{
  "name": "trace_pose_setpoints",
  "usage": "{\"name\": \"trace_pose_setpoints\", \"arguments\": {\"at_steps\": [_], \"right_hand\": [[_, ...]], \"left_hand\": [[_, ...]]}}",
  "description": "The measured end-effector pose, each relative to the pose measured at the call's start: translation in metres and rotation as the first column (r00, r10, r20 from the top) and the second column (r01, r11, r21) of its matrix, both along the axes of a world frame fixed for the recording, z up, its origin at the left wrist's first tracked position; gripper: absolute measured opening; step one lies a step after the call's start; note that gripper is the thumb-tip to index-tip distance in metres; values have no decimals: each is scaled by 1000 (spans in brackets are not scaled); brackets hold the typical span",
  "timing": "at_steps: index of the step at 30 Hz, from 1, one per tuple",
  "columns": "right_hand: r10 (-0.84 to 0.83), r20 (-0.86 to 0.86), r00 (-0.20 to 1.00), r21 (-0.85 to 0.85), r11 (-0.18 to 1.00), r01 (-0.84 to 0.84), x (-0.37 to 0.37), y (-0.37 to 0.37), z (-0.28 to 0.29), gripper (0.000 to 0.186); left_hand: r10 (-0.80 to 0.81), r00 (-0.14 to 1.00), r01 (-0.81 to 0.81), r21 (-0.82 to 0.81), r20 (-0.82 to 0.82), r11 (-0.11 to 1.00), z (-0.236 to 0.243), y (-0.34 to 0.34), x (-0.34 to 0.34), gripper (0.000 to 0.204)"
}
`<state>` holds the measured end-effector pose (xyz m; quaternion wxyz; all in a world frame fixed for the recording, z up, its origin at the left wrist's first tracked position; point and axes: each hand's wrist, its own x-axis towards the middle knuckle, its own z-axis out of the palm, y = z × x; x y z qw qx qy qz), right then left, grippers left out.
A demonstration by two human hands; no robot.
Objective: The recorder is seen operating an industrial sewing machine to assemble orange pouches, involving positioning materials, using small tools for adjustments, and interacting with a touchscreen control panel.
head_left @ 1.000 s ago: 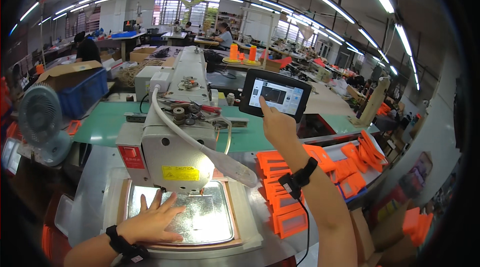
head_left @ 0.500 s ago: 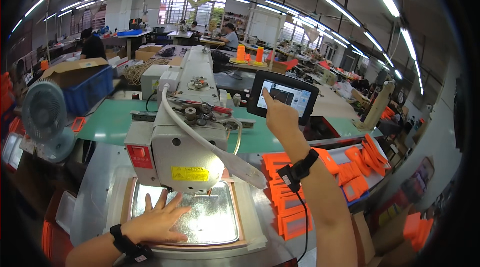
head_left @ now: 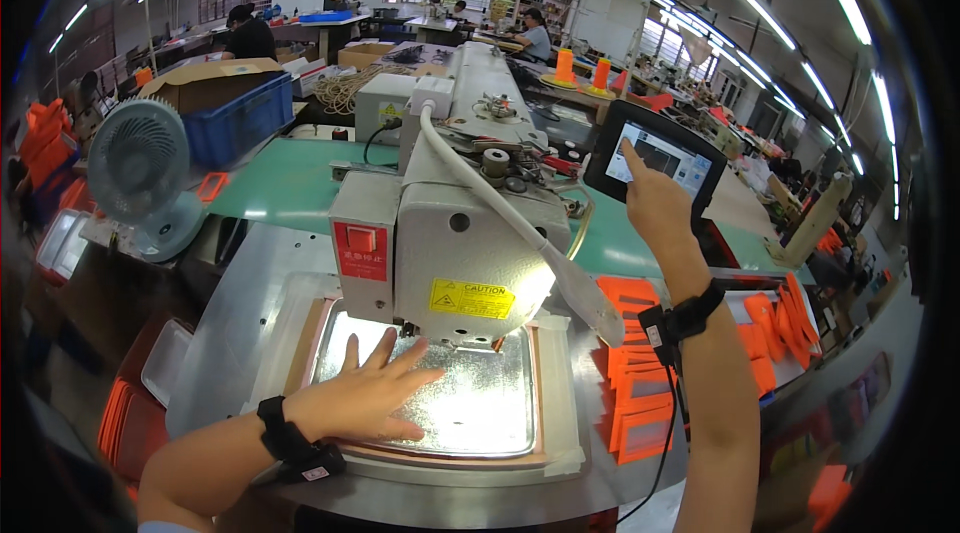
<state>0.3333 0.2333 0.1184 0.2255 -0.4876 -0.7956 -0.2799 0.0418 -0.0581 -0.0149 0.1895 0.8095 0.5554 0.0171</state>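
My left hand [head_left: 365, 405] lies with its fingers spread on a clear, shiny plastic panel [head_left: 480, 403]. The panel sits inside a tan frame [head_left: 548, 388] under the head of a grey industrial sewing machine [head_left: 480, 233]. My right hand [head_left: 660, 205] is raised to a black-edged touch screen [head_left: 655, 158], right of the machine head. Its index finger is stretched out at the left part of the screen, with the other fingers curled and nothing held. Whether the fingertip touches the glass I cannot tell. Each wrist carries a black strap with a small device.
Orange-framed clear pieces [head_left: 640, 383] lie in rows right of the frame. More orange pieces [head_left: 775, 328] fill a tray farther right. A fan [head_left: 140, 158] and a blue crate [head_left: 240, 118] stand at left. Scissors and bobbins [head_left: 495, 163] rest atop the machine. People work farther back.
The whole view has swung left, so the machine, screen and both hands appear farther right. My left hand stays on the panel and my right finger stays at the screen.
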Motion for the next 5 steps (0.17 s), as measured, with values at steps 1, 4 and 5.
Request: {"name": "trace_pose_setpoints", "arguments": {"at_steps": [1,4,5], "right_hand": [[1,1,1000,1,1000,-1,0,-1,1,65],[12,-1,1000,0,1000,-12,0,0,1,66],[21,-8,1000,-3,1000,-21,0,2,0,66]], "left_hand": [[8,1000,-8,-18,-27,1000,3,0,0,87],[35,998,-38,-83,-43,996,10,-1,-4,88],[39,998,-43,-87,-44,995,9,-2,-5,88]]}}
